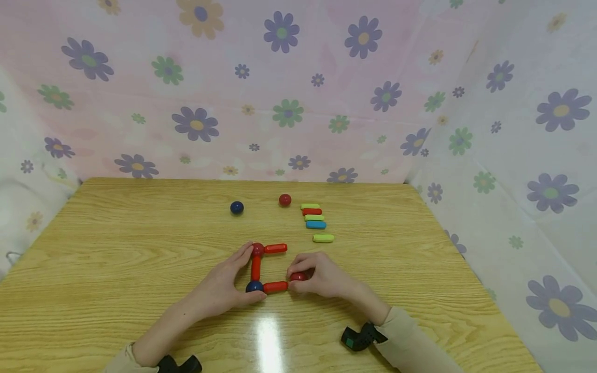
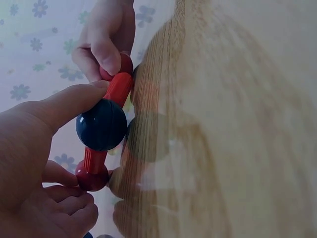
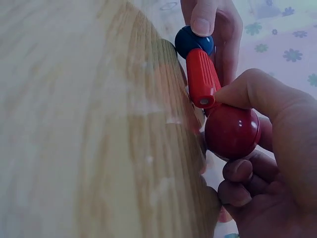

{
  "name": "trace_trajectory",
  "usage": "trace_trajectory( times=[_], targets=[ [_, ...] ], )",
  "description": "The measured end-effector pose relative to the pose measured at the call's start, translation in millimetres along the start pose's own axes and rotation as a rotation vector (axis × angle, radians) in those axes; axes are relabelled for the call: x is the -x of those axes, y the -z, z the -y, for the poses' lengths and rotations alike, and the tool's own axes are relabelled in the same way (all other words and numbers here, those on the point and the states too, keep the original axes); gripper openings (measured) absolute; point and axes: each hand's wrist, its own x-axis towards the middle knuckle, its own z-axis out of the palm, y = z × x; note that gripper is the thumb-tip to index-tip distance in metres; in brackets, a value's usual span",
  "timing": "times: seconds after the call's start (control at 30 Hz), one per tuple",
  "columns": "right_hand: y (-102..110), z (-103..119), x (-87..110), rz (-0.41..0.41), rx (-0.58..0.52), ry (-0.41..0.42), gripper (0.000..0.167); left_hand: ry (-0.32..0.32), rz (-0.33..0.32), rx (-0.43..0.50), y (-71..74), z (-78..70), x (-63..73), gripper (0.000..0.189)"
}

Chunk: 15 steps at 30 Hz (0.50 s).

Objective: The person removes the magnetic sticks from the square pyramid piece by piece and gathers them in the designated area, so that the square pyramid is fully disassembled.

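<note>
My left hand [image 1: 226, 287] holds a U-shaped frame of toy rods and balls on the table. Its thumb is on the dark blue ball [image 2: 101, 125], and its fingers reach the far red ball [image 1: 258, 249]. A red rod [image 1: 256, 268] joins these two balls. From each ball another red rod points right, the upper rod [image 1: 276, 248] and the lower rod [image 1: 276, 287]. My right hand [image 1: 326, 278] pinches a loose red ball [image 3: 232, 131] between thumb and fingers, close beside the lower rod's free end. A small silvery tip [image 3: 203, 100] shows in that end.
Farther back on the wooden table [image 1: 140, 223] lie a dark blue ball [image 1: 237, 207] and a red ball [image 1: 285, 200]. Right of them are several short rods, among them a blue rod [image 1: 315, 225] and a separate yellow-green rod [image 1: 323, 238]. Flowered cloth [image 1: 289, 140] hangs behind.
</note>
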Motion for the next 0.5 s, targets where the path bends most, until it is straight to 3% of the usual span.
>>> trace_trajectory(
  times=[0.17, 0.37, 0.5],
  targets=[
    [1, -5, -0.2, -0.029, -0.009, 0.003, 0.009, -0.002, 0.000, -0.006, 0.5, -1.0, -0.5, 0.108],
    [10, -6, -3.3, -0.061, -0.027, -0.030, 0.019, -0.003, 0.003, -0.008, 0.9, -1.4, -1.2, 0.108],
    [24, -6, -15.8, -0.145, 0.023, -0.057, 0.027, -0.001, 0.006, -0.009, -0.5, -0.4, -1.9, 0.109]
  ],
)
